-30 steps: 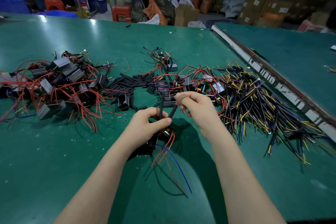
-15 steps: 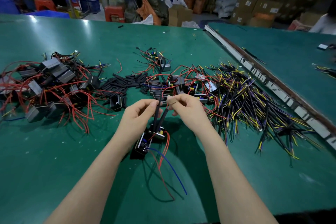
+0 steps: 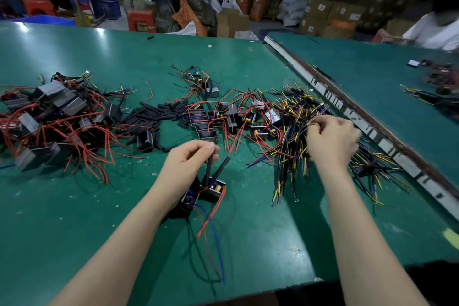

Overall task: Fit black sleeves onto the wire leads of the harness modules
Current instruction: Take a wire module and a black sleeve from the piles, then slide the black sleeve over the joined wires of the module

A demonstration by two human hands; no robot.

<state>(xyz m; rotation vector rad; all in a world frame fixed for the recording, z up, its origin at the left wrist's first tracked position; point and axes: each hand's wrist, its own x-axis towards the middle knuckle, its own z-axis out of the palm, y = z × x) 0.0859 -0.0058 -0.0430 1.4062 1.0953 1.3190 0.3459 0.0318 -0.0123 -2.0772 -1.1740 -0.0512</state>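
left hand (image 3: 186,164): fingers curled, thumb and forefinger pinched together on the top of a black sleeve (image 3: 209,169) that stands nearly upright. below the hand, partly under the palm, sits a black module (image 3: 211,190) on the table (image 3: 74,218); whether the palm touches it cannot be told.

second sleeve (image 3: 221,166): leans right from the same module, free at its upper end, a red wire tip showing from it. not held.

module leads (image 3: 211,221): red and blue wires trail from the module toward the near table edge, bare of sleeves, lying loose on the green top.

right hand (image 3: 331,138): well apart from the left, over the wire pile (image 3: 298,136) to the right. fingers curled down into the black, yellow and purple strands, closed on a few of them near the knuckles; exactly which strands are gripped cannot be told, as the hand is blurred.

loose sleeves (image 3: 154,114): a heap of short black tubes on the table, beyond the left hand, between two groups of modules.

left heap (image 3: 49,119): grey and black modules tangled in red wire, far left of the table.

middle group (image 3: 228,117): black modules with red leads, between the loose sleeves and the wire pile, touching the pile's edge.

second table (image 3: 372,77): to the right past a worn rail, with a few wires on it; a person in a white sleeve (image 3: 432,32) at its far side.
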